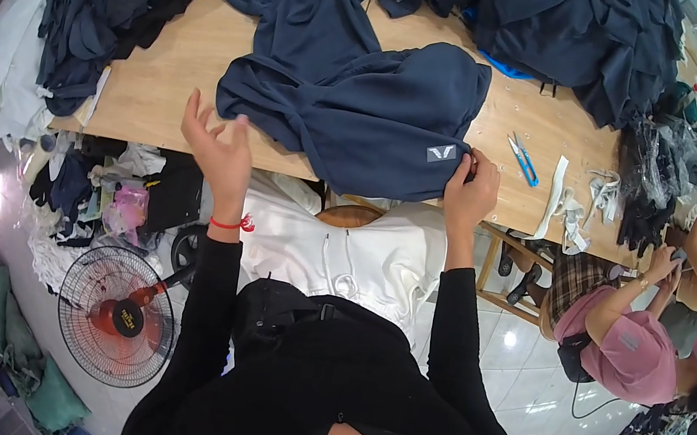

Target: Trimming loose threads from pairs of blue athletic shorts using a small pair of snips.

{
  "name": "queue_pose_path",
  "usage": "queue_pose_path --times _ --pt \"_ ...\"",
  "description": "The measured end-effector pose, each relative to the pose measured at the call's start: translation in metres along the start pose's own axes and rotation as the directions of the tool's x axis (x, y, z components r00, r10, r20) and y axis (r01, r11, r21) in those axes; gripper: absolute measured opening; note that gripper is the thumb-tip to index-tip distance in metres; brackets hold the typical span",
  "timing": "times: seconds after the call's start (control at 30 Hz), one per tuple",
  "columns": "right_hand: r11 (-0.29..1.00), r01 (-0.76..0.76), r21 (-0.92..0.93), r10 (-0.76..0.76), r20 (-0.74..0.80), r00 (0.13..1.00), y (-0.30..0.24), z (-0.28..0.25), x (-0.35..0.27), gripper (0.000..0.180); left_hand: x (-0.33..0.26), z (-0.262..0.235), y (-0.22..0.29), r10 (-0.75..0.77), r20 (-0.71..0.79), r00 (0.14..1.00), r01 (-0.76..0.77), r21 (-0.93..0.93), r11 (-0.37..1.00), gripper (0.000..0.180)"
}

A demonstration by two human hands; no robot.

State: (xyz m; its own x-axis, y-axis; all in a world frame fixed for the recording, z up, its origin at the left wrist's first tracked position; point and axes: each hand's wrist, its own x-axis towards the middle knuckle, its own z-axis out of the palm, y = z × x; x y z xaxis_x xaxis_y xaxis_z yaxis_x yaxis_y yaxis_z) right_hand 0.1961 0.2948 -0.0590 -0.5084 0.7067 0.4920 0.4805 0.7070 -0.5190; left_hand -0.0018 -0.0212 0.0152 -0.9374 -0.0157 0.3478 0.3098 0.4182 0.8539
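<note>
- Navy garment (375, 120) is spread out on the wooden counter (167, 83), near the front edge, with a small grey patch with a white mark on it at its lower right corner.
- Right hand (470, 188) is right at that corner, fingers (467, 166) closed in a pinch on the hem next to the patch.
- Left hand (217, 143) sits over the counter edge just left of the garment, fingers spread wide and loose, holding nothing. Can't really tell if the fingertips touch the cloth or just hang beside it. There's a red string bracelet (228, 222) on that wrist.
- Blue-handled snips (522, 158) lie on the bare wood a bit right of the right hand, with white fabric strips (567, 203) beyond them.
- More dark blue clothing (577, 34) is heaped along the back of the counter.
- White fabric (343, 249) bunches below the counter edge by the person's body.
- A red floor fan (116, 316) stands at lower left, and another person in a pink top (626, 336) sits off to the right.
</note>
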Motion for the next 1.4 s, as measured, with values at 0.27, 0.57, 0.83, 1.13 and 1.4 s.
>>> queue_pose_path --times 0.27,0.57,0.83,1.13,1.4 --pt "1.0 -0.008 0.001 0.008 -0.012 1.0 0.0 -0.004 -0.001 0.017 -0.014 0.057 -0.009 0.404 0.429 0.808 -0.51 0.165 0.844 0.016" --pt "0.807 -0.405 0.431 0.205 0.439 0.875 0.011 -0.075 -0.017 0.034 -0.004 -0.024 -0.014 0.181 0.417 0.891 -0.235 0.083 0.968 0.013" --pt "0.521 -0.651 0.552 0.449 0.472 0.759 -0.037 0.016 0.113 0.059 0.043 0.102 0.011 0.266 0.566 0.781 -0.375 0.083 0.923 0.041" --pt "0.714 -0.169 0.679 -0.173 0.406 0.897 -0.115 -0.096 0.202 0.014 0.113 0.046 0.057 0.318 0.088 0.944 -0.298 -0.184 0.937 0.008" --pt "0.554 0.178 0.813 -0.084 -0.158 0.984 -0.12 -0.154 0.205 0.026 0.146 -0.055 0.115 0.271 -0.074 0.96 -0.275 -0.438 0.856 0.014"
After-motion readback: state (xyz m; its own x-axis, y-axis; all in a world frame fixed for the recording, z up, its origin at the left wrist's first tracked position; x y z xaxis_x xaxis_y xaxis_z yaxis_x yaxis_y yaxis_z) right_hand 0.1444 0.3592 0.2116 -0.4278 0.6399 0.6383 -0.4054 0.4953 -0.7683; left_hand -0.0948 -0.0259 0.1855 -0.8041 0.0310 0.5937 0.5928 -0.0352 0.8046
